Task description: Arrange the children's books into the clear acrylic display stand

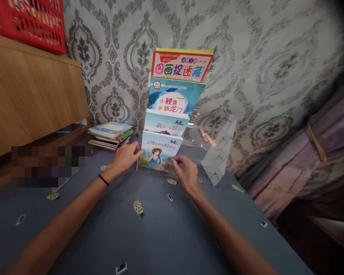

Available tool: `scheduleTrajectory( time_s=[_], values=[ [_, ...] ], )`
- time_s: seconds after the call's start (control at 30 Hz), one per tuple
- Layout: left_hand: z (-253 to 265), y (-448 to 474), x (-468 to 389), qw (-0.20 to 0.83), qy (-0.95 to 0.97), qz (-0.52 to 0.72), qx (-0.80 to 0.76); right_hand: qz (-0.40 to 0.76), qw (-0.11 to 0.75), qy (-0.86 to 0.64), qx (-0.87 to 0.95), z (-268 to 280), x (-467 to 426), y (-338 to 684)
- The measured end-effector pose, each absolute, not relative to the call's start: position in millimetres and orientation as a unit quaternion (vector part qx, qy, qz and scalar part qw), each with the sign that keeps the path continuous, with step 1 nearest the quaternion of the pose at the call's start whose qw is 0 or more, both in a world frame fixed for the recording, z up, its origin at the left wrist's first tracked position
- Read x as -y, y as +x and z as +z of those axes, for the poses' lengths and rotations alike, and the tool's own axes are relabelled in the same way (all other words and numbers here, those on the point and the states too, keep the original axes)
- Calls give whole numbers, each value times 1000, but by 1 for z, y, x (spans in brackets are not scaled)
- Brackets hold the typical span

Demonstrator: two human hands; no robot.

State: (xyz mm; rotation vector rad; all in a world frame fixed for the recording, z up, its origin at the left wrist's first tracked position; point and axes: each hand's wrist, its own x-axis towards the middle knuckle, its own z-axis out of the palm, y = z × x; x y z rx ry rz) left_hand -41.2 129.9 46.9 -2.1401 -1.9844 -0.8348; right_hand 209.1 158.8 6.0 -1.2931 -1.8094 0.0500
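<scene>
A clear acrylic tiered book stand (218,160) stands on the cloth, with a column of books in its left side. The lowest front book (157,154) has a cover with a child in a yellow hat. Behind it rise a pale book (167,124), a blue-green book (172,95) and a red-and-yellow-edged book (180,65). At the front book's left edge is my left hand (127,156), its thumb and index finger a little apart. My right hand (187,172) is by that book's lower right side, fingers bent and loosely apart. Neither hand visibly grips anything.
To the left lies a stack of books (110,133) near the wall. A wooden cabinet (34,91) carries a red plastic basket (37,23). The blue-grey tablecloth (103,229) has pineapple prints. A pinkish curtain (304,152) hangs at the right. A pixelated patch covers something at left.
</scene>
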Motion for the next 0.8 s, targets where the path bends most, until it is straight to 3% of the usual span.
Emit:
scheduleTrajectory(
  time_s=[0.8],
  values=[
    [51, -37, -124, 56, -702, -283, 651, 25, 477, -498, 723, 9, -155, 209]
  ],
)
